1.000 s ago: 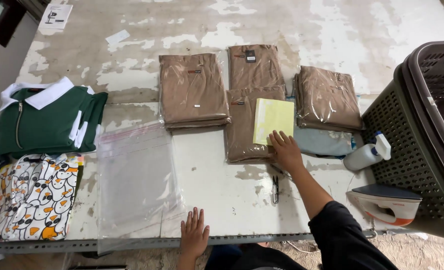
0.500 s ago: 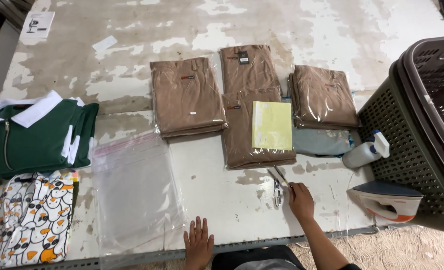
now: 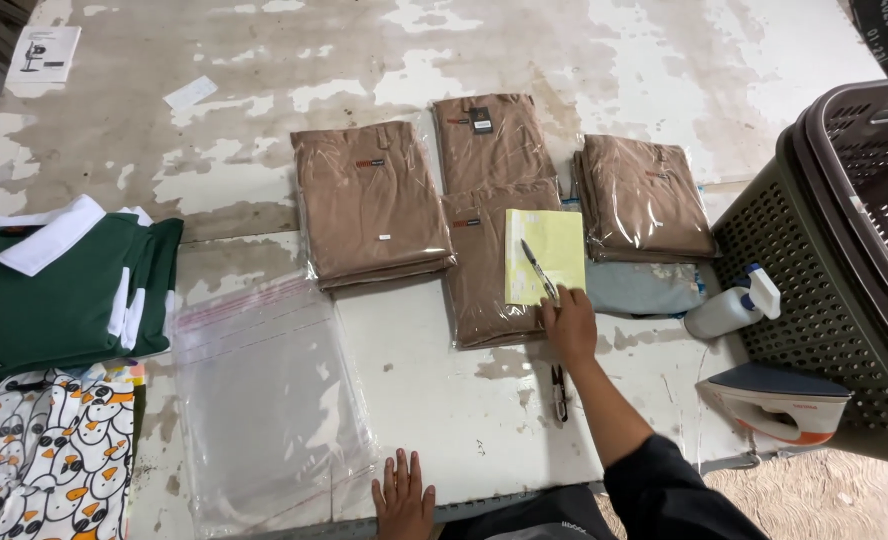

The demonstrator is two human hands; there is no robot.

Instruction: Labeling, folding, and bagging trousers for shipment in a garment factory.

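Currently our right hand [image 3: 569, 325] pinches a slim dark pen [image 3: 540, 271], tip over the pale yellow paper slip [image 3: 544, 255] on a bagged tan folded garment [image 3: 484, 265], at 12 o'clock from us. Left hand [image 3: 404, 495] rests open, flat, at 6 o'clock beside the clear plastic bag [image 3: 264, 395]. Slip likely light, flimsy; we judge an edge grip best.

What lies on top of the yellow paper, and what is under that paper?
A pen lies on the yellow paper, held by the right hand. Under the paper is a bagged brown garment; the part of it beneath the sheet is hidden.
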